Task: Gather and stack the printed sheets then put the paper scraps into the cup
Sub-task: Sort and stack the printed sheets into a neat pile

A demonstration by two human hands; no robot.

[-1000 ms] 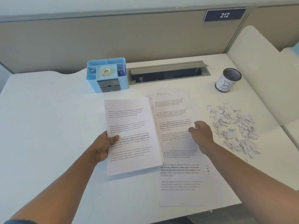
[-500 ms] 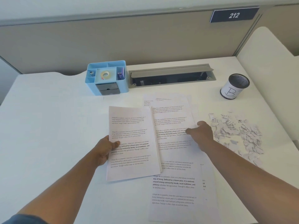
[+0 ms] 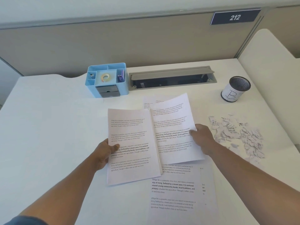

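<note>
Head view: the left hand [image 3: 105,153] grips the gathered stack [image 3: 131,145] at its left edge, thumb curled over the top page, so the pile stays squared while more pages join it. The right hand [image 3: 202,138] pinches the right edge of a single printed sheet [image 3: 173,127], raised and tilted just beside the stack, apparently to carry it across. Further loose sheets [image 3: 177,194] lie flat on the white surface [image 3: 48,127], partly under the stack and nearer the person. Paper scraps [image 3: 238,135] form a heap to the right of the sheets, untouched; the mesh cup [image 3: 235,89] labelled B stands upright beyond them, well apart from both hands. A blue organiser [image 3: 107,78] sits at the back, beside a cable tray [image 3: 172,77].
</note>
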